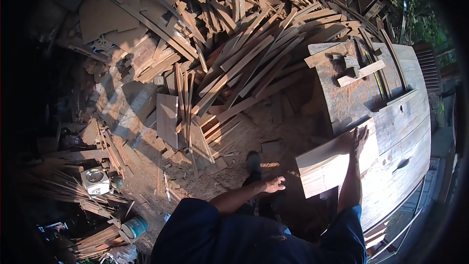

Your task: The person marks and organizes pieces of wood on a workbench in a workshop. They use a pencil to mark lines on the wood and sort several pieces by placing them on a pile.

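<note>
A wide wooden board (322,173) lies partly on the worktable, its left end jutting out past the table's edge. Across its far right part, my right hand (360,139) rests with the fingers spread, pressing on the wood rather than wrapped round it. Bright sunlight falls on the board's near half. In the air to the left of the board, apart from it, hangs my left hand (276,184). Its fingers are loosely bent, with nothing visible in them.
The worktable (405,117) carries a short pale strip (361,73), small blocks and sawdust. Long wooden slats (249,63) are heaped ahead of me. Sawdust and offcuts cover the floor. At left stand a whitish square container (95,181) and a teal bucket (134,227).
</note>
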Available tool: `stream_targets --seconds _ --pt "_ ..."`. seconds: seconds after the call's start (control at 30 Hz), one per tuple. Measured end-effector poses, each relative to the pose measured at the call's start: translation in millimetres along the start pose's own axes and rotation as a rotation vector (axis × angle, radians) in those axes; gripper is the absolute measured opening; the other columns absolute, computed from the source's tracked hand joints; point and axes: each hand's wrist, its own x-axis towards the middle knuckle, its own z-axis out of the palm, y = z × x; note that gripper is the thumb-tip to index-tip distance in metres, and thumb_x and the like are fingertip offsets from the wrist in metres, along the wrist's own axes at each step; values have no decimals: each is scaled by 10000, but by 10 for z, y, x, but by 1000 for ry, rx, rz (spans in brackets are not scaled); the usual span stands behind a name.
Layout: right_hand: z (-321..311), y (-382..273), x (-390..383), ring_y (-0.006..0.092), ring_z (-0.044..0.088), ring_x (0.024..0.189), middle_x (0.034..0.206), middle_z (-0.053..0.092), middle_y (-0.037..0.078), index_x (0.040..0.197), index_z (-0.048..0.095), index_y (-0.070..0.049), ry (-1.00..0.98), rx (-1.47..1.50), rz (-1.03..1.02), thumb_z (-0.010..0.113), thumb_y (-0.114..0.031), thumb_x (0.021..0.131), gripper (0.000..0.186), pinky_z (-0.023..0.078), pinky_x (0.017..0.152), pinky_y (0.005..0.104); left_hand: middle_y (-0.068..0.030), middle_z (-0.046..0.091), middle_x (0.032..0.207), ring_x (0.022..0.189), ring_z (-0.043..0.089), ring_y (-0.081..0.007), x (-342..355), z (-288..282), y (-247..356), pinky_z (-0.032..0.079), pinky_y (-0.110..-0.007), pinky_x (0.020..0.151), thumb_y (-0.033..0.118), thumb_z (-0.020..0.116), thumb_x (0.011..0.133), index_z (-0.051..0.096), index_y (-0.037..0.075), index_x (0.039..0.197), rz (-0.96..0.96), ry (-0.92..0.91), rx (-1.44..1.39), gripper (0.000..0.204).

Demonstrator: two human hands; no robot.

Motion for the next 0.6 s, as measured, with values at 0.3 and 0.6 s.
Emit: stream_targets --seconds 0.3,0.6 --pt "-2027 1948 -3372 353 589 1169 1331 543 198 1394 526 -89 113 155 311 602 -178 971 439 481 997 430 -218 674 1229 1116 662 -293 -17 214 500 517 -373 971 340 667 955 548 -39 1361 -61 -53 111 568" --pt "-2536 3465 -6620 317 700 952 1058 713 215 1260 621 -37 372 131 1217 550 -284 952 401 532 870 418 -209 693 1140 969 673 -392 -55 1975 1558 522 -443 927 334 706 890 606 -2 1297 141 -398 800 538"
